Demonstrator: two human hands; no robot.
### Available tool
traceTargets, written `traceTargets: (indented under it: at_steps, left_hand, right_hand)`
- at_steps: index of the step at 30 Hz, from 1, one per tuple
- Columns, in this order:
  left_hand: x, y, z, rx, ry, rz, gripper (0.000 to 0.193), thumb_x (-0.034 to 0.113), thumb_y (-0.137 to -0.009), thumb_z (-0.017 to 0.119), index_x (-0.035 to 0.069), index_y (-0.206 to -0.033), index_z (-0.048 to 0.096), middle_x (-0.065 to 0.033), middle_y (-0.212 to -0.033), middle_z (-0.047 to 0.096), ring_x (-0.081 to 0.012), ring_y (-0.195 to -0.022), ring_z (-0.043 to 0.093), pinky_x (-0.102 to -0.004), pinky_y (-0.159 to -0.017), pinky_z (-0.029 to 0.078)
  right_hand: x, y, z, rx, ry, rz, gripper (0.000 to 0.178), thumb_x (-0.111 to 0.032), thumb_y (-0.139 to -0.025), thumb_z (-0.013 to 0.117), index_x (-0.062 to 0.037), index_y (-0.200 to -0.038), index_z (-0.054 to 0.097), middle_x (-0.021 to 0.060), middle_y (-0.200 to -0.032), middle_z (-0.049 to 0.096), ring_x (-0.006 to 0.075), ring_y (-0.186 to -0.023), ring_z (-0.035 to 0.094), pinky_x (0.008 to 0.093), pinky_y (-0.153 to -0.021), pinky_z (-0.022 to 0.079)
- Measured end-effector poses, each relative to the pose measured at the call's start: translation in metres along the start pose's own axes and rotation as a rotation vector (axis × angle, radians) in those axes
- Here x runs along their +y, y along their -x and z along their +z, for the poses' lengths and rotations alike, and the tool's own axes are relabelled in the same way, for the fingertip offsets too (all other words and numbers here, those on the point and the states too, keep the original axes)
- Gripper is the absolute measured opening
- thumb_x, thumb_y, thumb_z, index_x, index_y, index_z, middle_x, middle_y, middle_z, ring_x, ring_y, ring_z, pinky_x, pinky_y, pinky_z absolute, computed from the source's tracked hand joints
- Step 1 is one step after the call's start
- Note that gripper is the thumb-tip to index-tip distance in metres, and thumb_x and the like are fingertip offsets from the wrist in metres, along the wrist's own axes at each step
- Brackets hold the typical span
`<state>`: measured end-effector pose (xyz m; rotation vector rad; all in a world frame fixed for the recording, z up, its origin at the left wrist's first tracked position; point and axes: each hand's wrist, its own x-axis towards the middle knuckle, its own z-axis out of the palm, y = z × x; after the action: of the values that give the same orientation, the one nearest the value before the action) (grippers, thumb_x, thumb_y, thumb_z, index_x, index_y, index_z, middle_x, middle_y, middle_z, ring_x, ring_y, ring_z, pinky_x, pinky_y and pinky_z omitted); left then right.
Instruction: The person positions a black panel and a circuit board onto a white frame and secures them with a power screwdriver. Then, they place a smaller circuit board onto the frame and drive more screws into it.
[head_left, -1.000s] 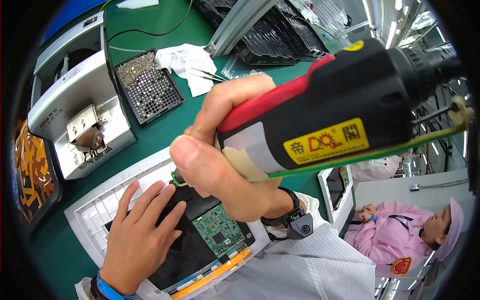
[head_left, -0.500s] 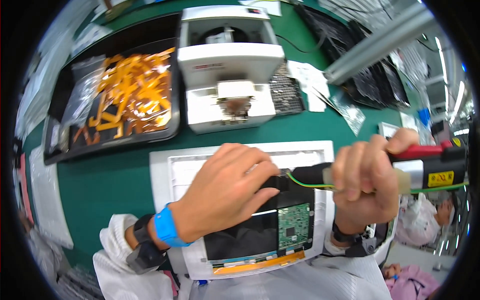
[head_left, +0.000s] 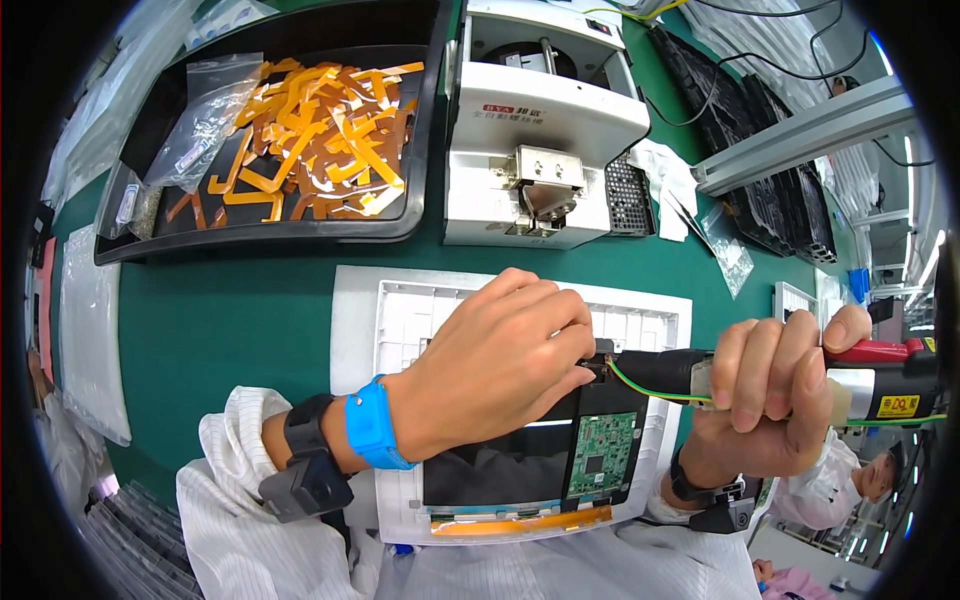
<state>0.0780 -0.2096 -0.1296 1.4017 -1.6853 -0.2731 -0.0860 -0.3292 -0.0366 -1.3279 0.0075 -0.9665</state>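
Note:
My right hand (head_left: 765, 390) is wrapped around an electric screwdriver (head_left: 665, 373) with a black nose, a red lever and a yellow-green wire. The tool lies nearly level, its tip pointing left. At that tip my left hand (head_left: 510, 345) is closed in a pinch; whatever its fingers hold is hidden or too small to name. Beneath both hands is a white plastic housing (head_left: 354, 325) with a ribbed inner edge. Set in it are a black panel (head_left: 480, 470), a green circuit board (head_left: 606, 455) and an orange strip (head_left: 520, 522) along the near side.
A white screw feeder (head_left: 550, 125) stands beyond the housing. To its left, a black tray (head_left: 425, 180) holds orange flex cables (head_left: 320, 130) and plastic bags. Tweezers (head_left: 692, 222), a small bag (head_left: 730, 255), a metal post (head_left: 800, 145) and black trays (head_left: 750, 150) are at the right.
The view has swung, so the bench appears shifted right and slightly upward. My left thumb and index finger, apart before, have come together at the screwdriver's tip. My right hand keeps its grip.

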Motion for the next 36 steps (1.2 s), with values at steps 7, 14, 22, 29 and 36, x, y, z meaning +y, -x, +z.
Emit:
traceTargets:
  at_steps: [7, 14, 22, 29, 36]
  left_hand:
    - [-0.001, 0.001, 0.004, 0.004, 0.004, 0.005, 0.018, 0.015, -0.079, 0.083, 0.007, -0.086, 0.068, -0.0043, -0.097, 0.066, -0.0253, -0.091, 0.065, -0.04, -0.085, 0.049]
    - [-0.001, 0.001, 0.005, 0.007, 0.02, 0.012, 0.017, 0.013, -0.078, 0.083, 0.007, -0.084, 0.069, -0.0036, -0.097, 0.067, -0.0248, -0.09, 0.065, -0.0395, -0.086, 0.049]
    - [0.001, 0.002, 0.0, -0.059, -0.072, -0.032, 0.026, 0.017, -0.078, 0.084, 0.006, -0.097, 0.071, -0.0058, -0.103, 0.067, -0.0281, -0.098, 0.064, -0.0413, -0.092, 0.049]
    - [0.005, 0.007, 0.007, -0.302, -0.228, 0.012, 0.037, 0.029, -0.085, 0.078, 0.007, -0.113, 0.069, -0.0094, -0.121, 0.06, -0.0281, -0.119, 0.055, -0.047, -0.111, 0.04]
    - [0.004, 0.01, 0.013, -0.359, -0.27, -0.002, 0.046, 0.033, -0.087, 0.076, 0.007, -0.123, 0.066, -0.0079, -0.122, 0.059, -0.0268, -0.122, 0.053, -0.0476, -0.114, 0.037]
  right_hand:
    - [-0.001, 0.001, -0.002, -0.043, 0.03, 0.016, 0.024, -0.005, -0.102, 0.053, -0.0103, -0.116, 0.035, 0.0019, -0.068, 0.045, 0.0131, -0.05, 0.047, 0.0307, -0.049, 0.046]
    - [0.0, 0.001, -0.003, -0.069, 0.023, 0.014, 0.023, -0.005, -0.102, 0.052, -0.0105, -0.117, 0.034, 0.0018, -0.069, 0.045, 0.0129, -0.05, 0.047, 0.0301, -0.049, 0.046]
    - [0.001, 0.001, -0.005, -0.015, 0.144, 0.013, 0.024, -0.004, -0.101, 0.053, -0.0086, -0.118, 0.036, 0.003, -0.068, 0.047, 0.0135, -0.047, 0.047, 0.0315, -0.049, 0.045]
    - [0.007, 0.003, -0.01, 0.055, 0.301, 0.063, 0.026, -0.004, -0.1, 0.056, -0.0074, -0.118, 0.037, 0.0045, -0.068, 0.049, 0.014, -0.048, 0.048, 0.0333, -0.051, 0.045]
    - [0.023, 0.004, -0.008, 0.057, 0.296, 0.062, 0.023, -0.002, -0.098, 0.053, -0.0051, -0.115, 0.038, 0.004, -0.066, 0.046, 0.0125, -0.047, 0.045, 0.0318, -0.05, 0.044]
